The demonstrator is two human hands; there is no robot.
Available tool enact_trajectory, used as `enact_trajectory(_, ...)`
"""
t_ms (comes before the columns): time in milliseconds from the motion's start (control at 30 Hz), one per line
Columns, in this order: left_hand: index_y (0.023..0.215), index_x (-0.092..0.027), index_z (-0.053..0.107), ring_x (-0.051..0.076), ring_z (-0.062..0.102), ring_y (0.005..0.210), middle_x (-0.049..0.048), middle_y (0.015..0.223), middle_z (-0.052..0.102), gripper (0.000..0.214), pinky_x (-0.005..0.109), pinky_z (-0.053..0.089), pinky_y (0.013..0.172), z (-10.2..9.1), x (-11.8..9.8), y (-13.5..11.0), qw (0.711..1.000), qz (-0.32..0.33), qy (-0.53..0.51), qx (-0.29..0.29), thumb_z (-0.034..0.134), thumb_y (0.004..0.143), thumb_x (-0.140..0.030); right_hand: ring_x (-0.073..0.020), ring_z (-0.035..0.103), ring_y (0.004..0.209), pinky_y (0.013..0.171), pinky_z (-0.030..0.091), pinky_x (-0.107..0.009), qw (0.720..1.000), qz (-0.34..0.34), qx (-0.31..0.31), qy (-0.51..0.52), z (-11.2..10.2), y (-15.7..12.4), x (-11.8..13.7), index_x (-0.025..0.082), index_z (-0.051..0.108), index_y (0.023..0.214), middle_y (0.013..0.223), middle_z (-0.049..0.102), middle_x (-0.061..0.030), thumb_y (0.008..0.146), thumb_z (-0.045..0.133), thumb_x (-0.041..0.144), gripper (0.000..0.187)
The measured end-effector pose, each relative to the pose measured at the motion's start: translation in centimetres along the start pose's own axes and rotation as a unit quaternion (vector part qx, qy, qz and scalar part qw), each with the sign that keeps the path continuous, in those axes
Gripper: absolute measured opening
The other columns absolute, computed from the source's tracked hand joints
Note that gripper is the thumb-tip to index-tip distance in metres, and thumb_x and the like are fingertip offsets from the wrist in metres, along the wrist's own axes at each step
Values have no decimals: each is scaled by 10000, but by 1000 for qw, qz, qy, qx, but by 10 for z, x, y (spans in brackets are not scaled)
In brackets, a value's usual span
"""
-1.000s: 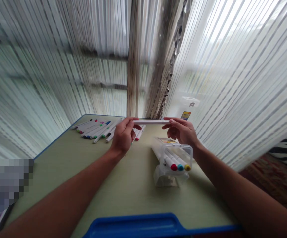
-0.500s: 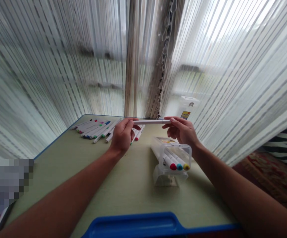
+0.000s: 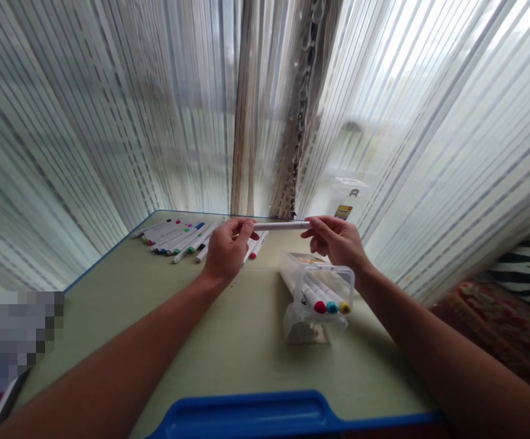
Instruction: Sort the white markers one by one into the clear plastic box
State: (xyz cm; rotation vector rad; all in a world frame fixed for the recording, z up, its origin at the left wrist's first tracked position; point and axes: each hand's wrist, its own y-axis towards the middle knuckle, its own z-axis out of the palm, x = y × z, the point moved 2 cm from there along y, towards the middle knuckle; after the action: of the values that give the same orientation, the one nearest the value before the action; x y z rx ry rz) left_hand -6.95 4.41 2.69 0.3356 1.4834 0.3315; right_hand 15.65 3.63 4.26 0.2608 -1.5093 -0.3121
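Observation:
A white marker [image 3: 280,225] is held level above the table, gripped at both ends. My left hand [image 3: 225,250] pinches its left end and my right hand [image 3: 335,241] pinches its right end. Below my right hand lies a clear plastic marker case [image 3: 315,296] on its side, with three markers inside showing red, blue and yellow caps. A row of several loose markers [image 3: 177,236] with coloured caps lies on the table beyond my left hand.
The pale green table [image 3: 228,341] has a blue edge, and a blue tray rim [image 3: 246,411] sits at its near side. Striped sheer curtains [image 3: 109,122] hang behind the table. A patterned rug and zebra fabric [image 3: 521,292] lie at the right.
Both hands keep hold of the marker in almost the same place; my left fingers have shifted slightly along its left end. The view moved a little.

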Motion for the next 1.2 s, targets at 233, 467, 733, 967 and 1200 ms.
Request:
enact_trajectory(233,933,-124,696,53,431,399,14,674,663,333,184,338,358,0,1,0,1000,1,6,8,715,807,-432,-100,576,449,359,311,-211,1000,-1,0,-17,-2,1,-1,169,729,817,691,742,-61,725,815,530,382)
enact_trajectory(467,886,-108,718,76,512,440,20,613,660,426,173,364,370,1,-1,-1,1000,3,3,23,784,737,-502,-97,571,453,361,309,-206,999,-33,-4,-28,0,0,1,165,724,791,670,730,-50,661,878,460,357)
enact_trajectory(733,854,-92,725,113,588,478,36,583,673,433,193,429,409,1,-4,-3,999,-2,10,31,803,716,-495,-103,569,448,352,288,-215,999,-38,-3,-31,-2,1,0,169,761,850,661,726,-47,650,885,455,370)
enact_trajectory(967,915,-96,720,119,613,520,45,665,706,439,199,460,433,1,4,-1,999,-6,19,39,839,684,-450,-113,576,462,365,293,-223,998,-34,-3,-47,-1,0,1,167,774,821,656,734,-61,678,870,442,326)
enact_trajectory(1200,874,-92,726,80,523,457,20,604,661,355,185,389,389,4,0,-3,999,-22,-8,36,812,717,-398,-119,609,501,391,310,-215,1000,-15,-2,-11,-1,1,1,171,779,820,642,731,-55,664,891,388,290)
